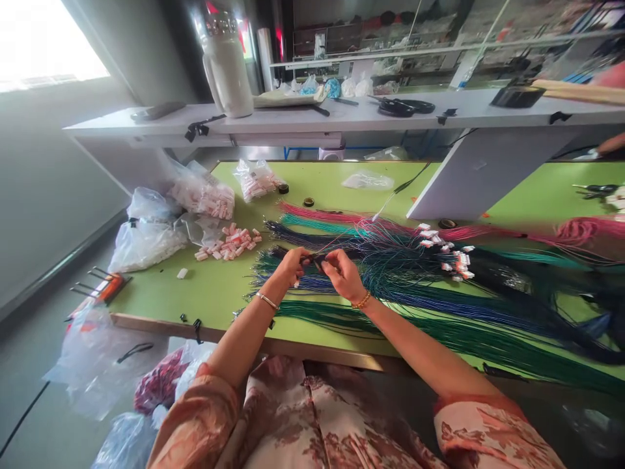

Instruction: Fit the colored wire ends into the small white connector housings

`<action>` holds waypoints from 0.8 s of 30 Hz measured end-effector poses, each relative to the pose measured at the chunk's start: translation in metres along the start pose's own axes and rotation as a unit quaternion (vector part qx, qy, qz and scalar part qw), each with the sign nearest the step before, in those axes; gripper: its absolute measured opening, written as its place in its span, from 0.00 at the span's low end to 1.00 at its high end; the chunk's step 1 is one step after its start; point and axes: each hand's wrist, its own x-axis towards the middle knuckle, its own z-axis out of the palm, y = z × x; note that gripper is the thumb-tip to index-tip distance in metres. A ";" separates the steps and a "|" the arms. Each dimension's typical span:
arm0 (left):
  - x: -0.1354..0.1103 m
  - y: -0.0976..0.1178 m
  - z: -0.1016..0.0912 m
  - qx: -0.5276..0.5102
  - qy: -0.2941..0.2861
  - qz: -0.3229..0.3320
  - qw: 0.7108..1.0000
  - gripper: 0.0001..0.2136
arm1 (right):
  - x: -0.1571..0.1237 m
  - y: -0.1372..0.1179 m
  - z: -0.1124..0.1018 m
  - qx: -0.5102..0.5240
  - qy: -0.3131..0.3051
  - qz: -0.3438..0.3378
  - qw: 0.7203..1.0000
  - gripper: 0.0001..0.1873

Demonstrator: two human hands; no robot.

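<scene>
My left hand (294,266) is closed in a pinch over the wire bundles, a bracelet on its wrist. Close beside it, my right hand (344,275) is closed too, its thumb and fingertips pressed together. Between them is a small black piece (317,258), too dark to name, and a thin reddish wire runs up to the right from it. Under and around both hands lie long bundles of thin wire: pink wires (317,213), teal wires (312,225), dark blue wires (303,236) and green wires (332,314). Small white connectors (456,260) sit among the wires on the right.
A pile of pink connectors (229,243) lies left on the green table (205,296), near bags of connectors (208,198). A pronged orange holder (110,286) stands at the left edge. Black tape rolls (308,202) lie behind the wires. A raised shelf (351,117) carries a white bottle (228,75) and scissors (403,106).
</scene>
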 end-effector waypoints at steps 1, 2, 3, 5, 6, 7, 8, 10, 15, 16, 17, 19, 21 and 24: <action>0.000 0.002 0.001 0.003 -0.007 -0.014 1.000 0.12 | -0.005 0.007 -0.001 0.007 -0.016 0.004 1.000 0.13; -0.001 0.003 0.002 0.016 -0.009 -0.017 1.000 0.11 | -0.009 0.011 -0.004 0.006 -0.029 0.005 1.000 0.13; -0.002 0.003 0.003 0.039 -0.001 -0.001 0.999 0.10 | -0.012 0.014 -0.006 -0.005 -0.033 0.002 0.999 0.13; -0.004 0.002 0.007 0.119 0.039 0.081 0.989 0.08 | -0.011 0.010 -0.014 -0.056 -0.011 -0.019 0.998 0.14; -0.007 0.001 0.009 0.173 0.061 0.130 0.974 0.07 | -0.007 0.005 -0.018 -0.086 0.011 -0.038 0.996 0.14; -0.009 0.001 0.011 0.232 0.080 0.175 0.954 0.05 | -0.001 -0.002 -0.022 -0.115 0.032 -0.060 0.991 0.13; -0.012 0.000 0.013 0.294 0.091 0.212 0.927 0.04 | 0.008 -0.011 -0.025 -0.143 0.048 -0.081 0.985 0.13; -0.019 0.000 0.016 0.417 0.090 0.254 0.868 0.04 | 0.032 -0.029 -0.029 -0.222 0.033 -0.098 0.970 0.14; -0.027 -0.001 0.013 0.600 0.060 0.287 0.745 0.13 | 0.100 -0.046 -0.018 -0.393 -0.185 0.034 0.900 0.21; -0.027 -0.003 0.011 0.615 0.050 0.296 0.729 0.14 | 0.110 -0.044 -0.014 -0.384 -0.238 0.048 0.891 0.20; -0.026 -0.005 0.010 0.624 0.040 0.306 0.718 0.14 | 0.117 -0.041 -0.010 -0.363 -0.276 0.056 0.888 0.18; -0.025 -0.010 0.008 0.623 0.034 0.318 0.714 0.13 | 0.124 -0.033 -0.003 -0.306 -0.292 0.061 0.904 0.11; -0.023 -0.015 0.009 0.585 0.059 0.312 0.746 0.11 | 0.122 -0.028 0.002 -0.239 -0.228 0.065 0.942 0.11; -0.020 -0.022 0.010 0.463 0.111 0.266 0.838 0.09 | 0.107 -0.028 0.007 -0.102 -0.105 0.077 0.986 0.22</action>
